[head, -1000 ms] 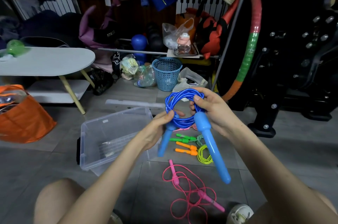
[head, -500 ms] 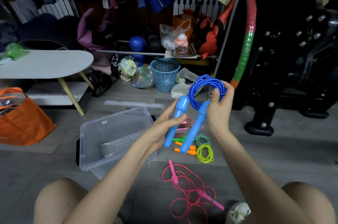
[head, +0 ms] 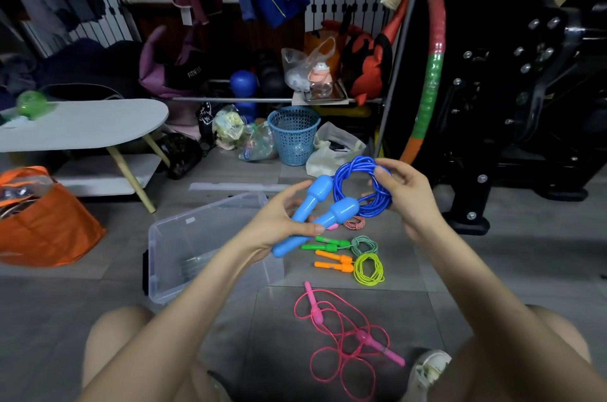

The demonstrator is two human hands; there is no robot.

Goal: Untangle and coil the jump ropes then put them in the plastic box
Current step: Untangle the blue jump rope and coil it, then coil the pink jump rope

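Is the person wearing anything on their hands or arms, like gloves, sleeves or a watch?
No. The left hand and right hand are bare: no gloves or rings show. Both forearms are uncovered in view, without sleeves, watch or bracelet.

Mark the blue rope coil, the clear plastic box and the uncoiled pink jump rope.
blue rope coil [head: 353, 163]: head view, top arc of the loops.
clear plastic box [head: 197, 231]: head view, bare inside floor.
pink jump rope [head: 314, 306]: head view, upper handle.
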